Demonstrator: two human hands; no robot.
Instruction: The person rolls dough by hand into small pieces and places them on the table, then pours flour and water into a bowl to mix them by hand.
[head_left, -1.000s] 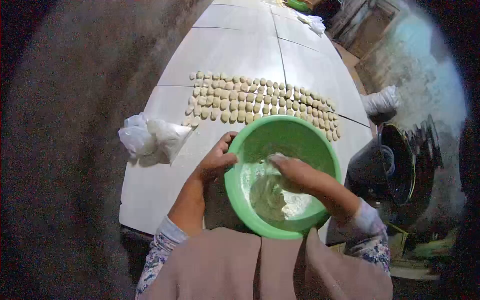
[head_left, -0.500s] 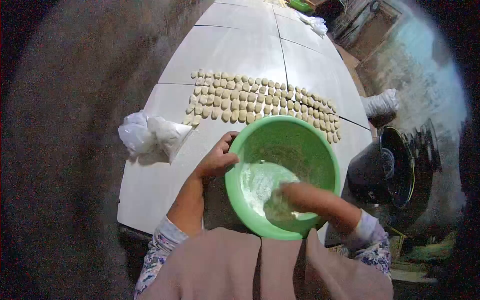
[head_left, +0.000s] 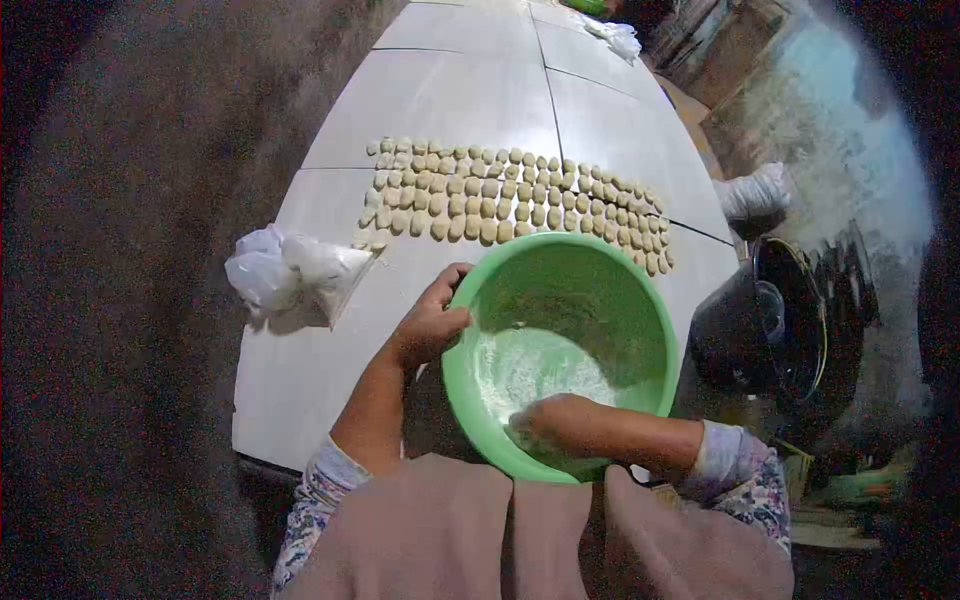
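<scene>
A green plastic basin [head_left: 655, 310] is tilted toward me at the table's near end. White powder that looks like flour [head_left: 545, 365] coats its bottom and inner wall. My left hand [head_left: 435, 318] is closed on the basin's left rim, thumb on the inner side. Inside the basin, my right hand [head_left: 560, 422] reaches down to the powdery lower left part. Its fingertips are blurred and partly hidden, so I cannot make out whether they hold anything. Just beyond the rim, several rows of small, pale dough pieces [head_left: 487, 208] lie on the table.
The long white tiled table [head_left: 450, 95] stretches away from me. A plastic bag of white powder [head_left: 290, 270] rests at its left edge. To the right stand a black bucket [head_left: 735, 335] and a white sack [head_left: 757, 192]. Another white bag [head_left: 615, 40] lies at the far right.
My right hand has swept left and down across the basin's bottom, and the white powder there looks thinner. My left hand keeps its hold on the rim.
</scene>
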